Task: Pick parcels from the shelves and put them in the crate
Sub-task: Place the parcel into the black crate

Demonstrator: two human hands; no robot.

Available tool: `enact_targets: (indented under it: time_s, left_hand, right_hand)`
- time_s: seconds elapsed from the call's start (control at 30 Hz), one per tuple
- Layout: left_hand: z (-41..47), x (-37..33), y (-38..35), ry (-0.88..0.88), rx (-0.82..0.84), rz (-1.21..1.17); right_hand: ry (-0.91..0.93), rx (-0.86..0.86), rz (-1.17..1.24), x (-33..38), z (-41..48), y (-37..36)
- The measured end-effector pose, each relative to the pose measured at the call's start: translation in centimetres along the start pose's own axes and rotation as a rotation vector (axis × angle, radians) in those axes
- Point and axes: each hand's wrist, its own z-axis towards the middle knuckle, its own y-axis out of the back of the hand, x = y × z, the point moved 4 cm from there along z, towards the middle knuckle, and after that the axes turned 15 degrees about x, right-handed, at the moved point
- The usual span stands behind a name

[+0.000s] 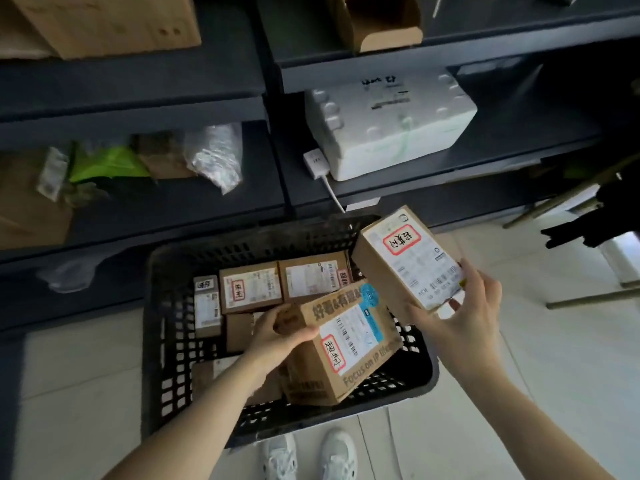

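A black perforated crate [166, 341] stands on the floor before the shelves, with several small cardboard parcels [251, 289] lying inside. My left hand [280, 330] grips the upper left corner of a brown printed box [346, 344], tilted inside the crate's right half. My right hand [467, 306] holds the lower end of a second cardboard parcel with a white label [408, 258], tilted in the air over the crate's right rim.
Dark shelves [415, 181] rise behind the crate. A white foam box [388, 126] and a power strip [315, 162] sit on the right shelf; bagged parcels [214, 154] and cardboard boxes lie on the left. Metal legs [588, 299] stand at right. My white shoes [311, 455] are below.
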Motion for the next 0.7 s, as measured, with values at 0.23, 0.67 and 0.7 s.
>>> enact_targets:
  time_s: [0.23,0.67,0.7]
  left_hand:
    - [3.9,0.9,0.3,-0.052,0.229,-0.004]
    - [5.3,4.7,-0.9,-0.064,0.283,-0.265]
    - [5.1,4.7,-0.8,-0.073,0.289,-0.277]
  right_hand:
    - [0.005,0.032,0.021,-3.7,0.7,-3.2]
    - [-0.036,0.097,0.023,-5.5,0.8,-6.6]
    - [-0.034,0.105,0.008,-5.5,0.9,-6.9]
